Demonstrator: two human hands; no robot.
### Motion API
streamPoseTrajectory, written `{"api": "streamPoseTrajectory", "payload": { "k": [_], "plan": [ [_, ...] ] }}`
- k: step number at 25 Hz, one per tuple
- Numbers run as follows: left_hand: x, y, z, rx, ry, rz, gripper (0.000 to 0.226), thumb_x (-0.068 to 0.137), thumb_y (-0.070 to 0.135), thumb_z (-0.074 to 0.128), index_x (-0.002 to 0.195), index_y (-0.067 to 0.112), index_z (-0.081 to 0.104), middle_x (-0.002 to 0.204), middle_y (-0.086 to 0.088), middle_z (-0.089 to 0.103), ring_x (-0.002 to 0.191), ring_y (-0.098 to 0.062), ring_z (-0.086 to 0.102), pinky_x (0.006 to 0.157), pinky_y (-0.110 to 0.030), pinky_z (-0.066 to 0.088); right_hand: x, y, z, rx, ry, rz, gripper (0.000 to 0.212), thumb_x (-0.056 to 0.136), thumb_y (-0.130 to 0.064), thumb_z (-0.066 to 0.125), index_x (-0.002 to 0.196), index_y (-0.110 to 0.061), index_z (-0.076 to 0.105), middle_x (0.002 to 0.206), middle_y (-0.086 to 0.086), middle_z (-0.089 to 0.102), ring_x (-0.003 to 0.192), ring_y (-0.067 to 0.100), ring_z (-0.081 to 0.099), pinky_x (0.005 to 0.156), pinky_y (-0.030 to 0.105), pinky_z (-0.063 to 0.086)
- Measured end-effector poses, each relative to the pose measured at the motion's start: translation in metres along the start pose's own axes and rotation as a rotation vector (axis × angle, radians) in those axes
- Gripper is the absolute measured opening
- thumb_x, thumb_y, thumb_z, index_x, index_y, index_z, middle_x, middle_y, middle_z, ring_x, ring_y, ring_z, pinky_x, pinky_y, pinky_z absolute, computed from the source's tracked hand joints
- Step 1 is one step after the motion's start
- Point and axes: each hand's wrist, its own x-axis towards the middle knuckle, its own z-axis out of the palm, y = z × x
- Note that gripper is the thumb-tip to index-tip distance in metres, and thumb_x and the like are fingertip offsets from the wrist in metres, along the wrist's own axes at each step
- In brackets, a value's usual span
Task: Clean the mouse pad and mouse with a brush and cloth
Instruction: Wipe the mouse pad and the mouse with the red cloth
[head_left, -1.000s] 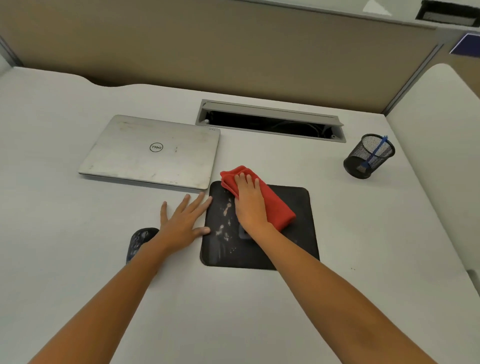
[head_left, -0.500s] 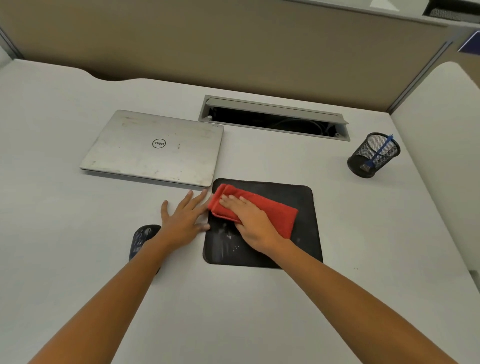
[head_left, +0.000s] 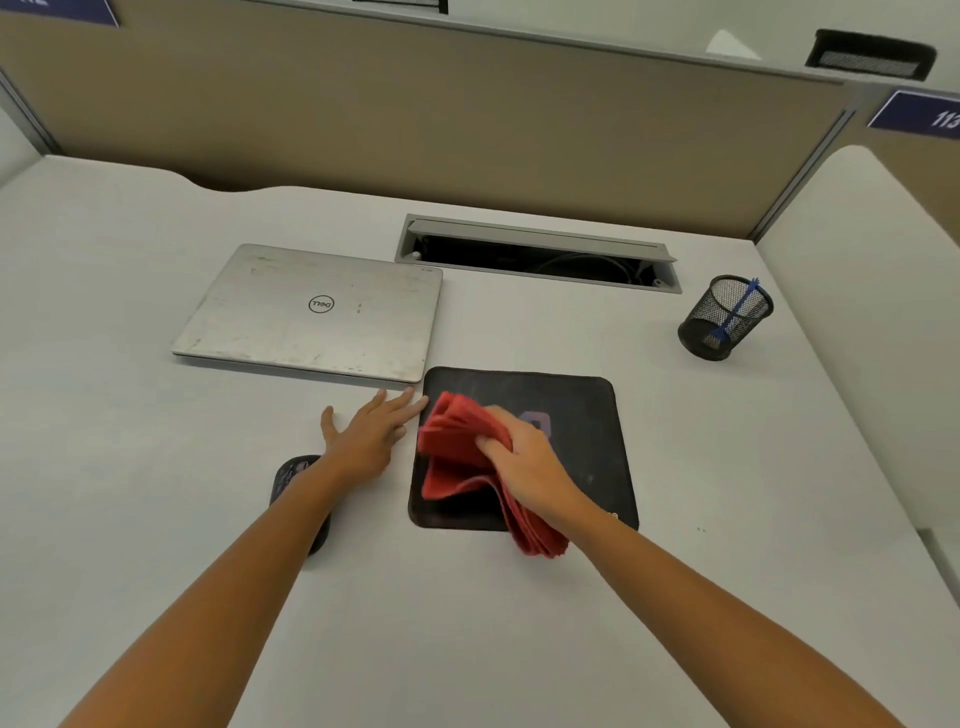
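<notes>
A person's two bare arms reach across a white desk (head_left: 156, 519) toward 12 o'clock, seen from a head-worn camera.

At 9 o'clock from the mouse pad, a dark mouse (head_left: 287, 480) lies on the desk, its right side hidden under the left forearm. Farther back, at 10 o'clock from the pad, a closed silver laptop (head_left: 311, 312) lies flat, its near right corner just beside the pad's far left corner.

The left hand (head_left: 366, 436) rests palm-down on the desk between mouse and pad, fingers straight and spread and gripping nothing. Its fingertips reach the pad's left edge near the far corner.

The red cloth (head_left: 452, 441) is bunched in loose folds over the left half of the black mouse pad (head_left: 571, 410). One end fans toward 11 o'clock and the other trails past the pad's near edge at 6 o'clock. The right hand (head_left: 524, 462) grips the cloth at its middle, fingers curled into the folds. The cloth's edges are blurred. The pad lies flat at the desk's centre, its right half bare.

At 12 o'clock from the pad, a grey cable tray (head_left: 519, 236) set into the desk stands open, with dark cables inside. At 2 o'clock, well apart from the pad, a black mesh cup (head_left: 724, 319) holds a slim blue tool (head_left: 737, 309); whether that is a brush cannot be told. A tan partition (head_left: 415, 114) closes the desk's far side.
</notes>
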Motion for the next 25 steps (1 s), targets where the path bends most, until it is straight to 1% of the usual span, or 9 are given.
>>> {"api": "streamPoseTrajectory", "payload": {
  "k": [2,3,4,6,7,9,13,17,25],
  "plan": [
    [0.001,0.001,0.001,-0.017,0.005,0.001,0.048,0.106,0.029,0.02,0.148,0.049,0.01,0.16,0.019,0.006,0.149,-0.014,0.001,0.109,-0.063,-0.005,0.014,-0.008,0.001,0.003,0.326,0.043,0.03,0.098,-0.022,0.044,0.125,-0.031,0.052,0.111,-0.009,0.064,0.098,0.009,0.062,0.083,0.014,0.048],
    [0.0,0.001,0.002,-0.027,0.007,0.0,0.048,0.106,0.03,0.02,0.149,0.048,0.01,0.16,0.018,0.006,0.15,-0.015,0.001,0.109,-0.063,-0.006,0.024,-0.008,0.001,-0.068,0.343,0.051,0.031,0.098,-0.025,0.046,0.129,-0.029,0.049,0.118,-0.005,0.063,0.102,0.012,0.061,0.088,0.022,0.049],
    [0.0,0.002,0.003,-0.026,0.008,0.0,0.048,0.106,0.029,0.02,0.149,0.047,0.009,0.161,0.017,0.005,0.15,-0.015,0.0,0.109,-0.063,-0.006,0.035,-0.007,0.002,-0.226,0.257,0.054,0.037,0.096,-0.032,0.047,0.133,-0.028,0.046,0.131,-0.001,0.056,0.115,0.018,0.056,0.099,0.035,0.046],
    [0.001,0.001,0.004,0.009,0.008,-0.001,0.05,0.105,0.028,0.02,0.15,0.044,0.004,0.161,0.017,0.002,0.15,-0.016,0.0,0.109,-0.065,-0.007,0.052,-0.002,0.009,-0.573,-0.042,0.068,0.061,0.093,-0.057,0.038,0.146,-0.029,0.027,0.157,0.003,0.021,0.144,0.027,0.021,0.117,0.051,0.017],
    [0.001,0.0,0.005,0.031,0.009,0.0,0.051,0.105,0.028,0.02,0.15,0.043,0.002,0.161,0.017,0.0,0.15,-0.016,0.0,0.109,-0.066,-0.007,0.057,0.002,0.014,-0.668,-0.136,0.058,0.069,0.092,-0.065,0.028,0.15,-0.03,0.014,0.161,0.001,0.003,0.148,0.027,0.002,0.119,0.052,0.003],
    [0.002,0.0,0.006,0.05,0.011,0.004,0.051,0.106,0.028,0.02,0.15,0.042,-0.001,0.161,0.017,-0.002,0.15,-0.015,-0.002,0.107,-0.068,-0.01,0.062,0.013,0.022,-0.757,-0.134,-0.011,0.069,0.093,-0.064,0.013,0.151,-0.03,-0.004,0.16,0.002,-0.013,0.147,0.026,-0.013,0.117,0.051,-0.007],
    [0.0,-0.002,0.008,0.046,0.035,0.019,0.051,0.105,0.027,0.021,0.15,0.045,0.005,0.161,0.019,-0.001,0.149,-0.014,-0.003,0.104,-0.068,-0.016,0.046,0.027,0.035,-0.928,-0.027,-0.203,0.06,0.1,-0.048,0.017,0.152,-0.024,-0.001,0.161,0.003,-0.003,0.148,0.023,-0.003,0.121,0.043,0.001],
    [-0.003,-0.002,0.01,0.09,0.082,0.037,0.056,0.105,0.021,0.022,0.15,0.046,0.001,0.161,0.018,-0.001,0.149,-0.012,-0.003,0.105,-0.068,-0.016,0.008,0.028,0.039,-0.907,-0.116,-0.356,0.058,0.1,-0.045,0.022,0.152,-0.024,0.007,0.161,0.0,0.003,0.148,0.018,-0.001,0.121,0.037,0.001],
    [-0.004,-0.001,0.011,0.048,0.11,0.044,0.05,0.105,0.024,0.019,0.149,0.047,0.009,0.16,0.019,0.007,0.149,-0.01,0.0,0.106,-0.065,-0.015,-0.027,0.034,0.032,-0.859,-0.265,-0.43,0.055,0.101,-0.048,0.014,0.151,-0.033,-0.004,0.16,-0.013,-0.006,0.145,0.002,-0.012,0.118,0.027,-0.006]
  ]
}}
